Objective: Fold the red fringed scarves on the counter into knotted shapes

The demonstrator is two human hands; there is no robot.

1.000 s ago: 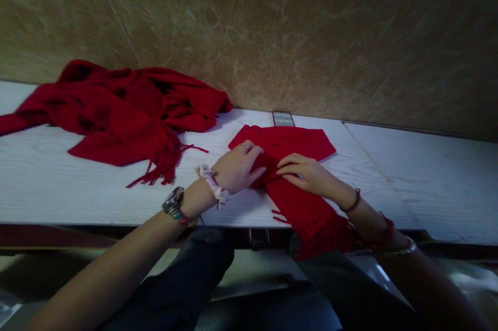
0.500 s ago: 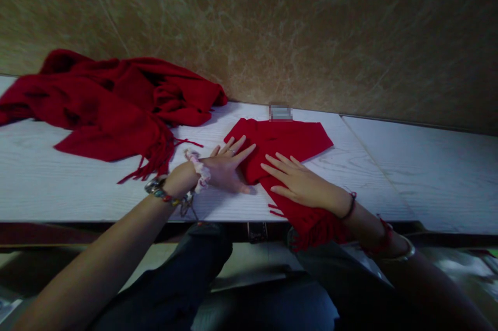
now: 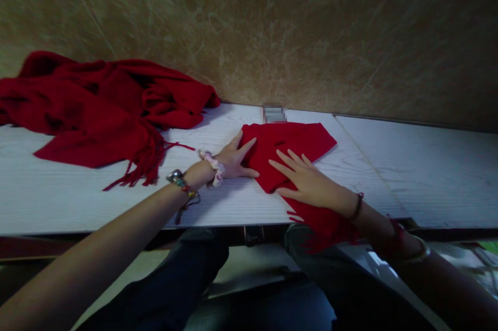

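A folded red scarf [image 3: 288, 136] lies on the white wood-grain tabletop [image 3: 233, 206], its fringed end hanging over the front edge below my right wrist. My left hand [image 3: 235, 160] rests at the scarf's left edge, fingers spread, thumb and index on the cloth. Flat on the middle of the scarf is my right hand [image 3: 305, 178], its fingers stretched out and the forearm crossing the fringed end. Neither hand grips the cloth. Part of the scarf is hidden beneath the right hand and wrist.
A crumpled red fringed scarf [image 3: 97, 108] lies at the left, against the brown marbled wall [image 3: 249, 30]. A small blurred-out rectangular item [image 3: 274, 113] sits behind the folded scarf. A seam crosses the tabletop at right. My legs [image 3: 187, 269] are below the front edge.
My left hand has shifted right against the folded scarf, and its left edge has moved inward and straightened. My right hand stays on the cloth, slightly farther right. The view has shifted a little.
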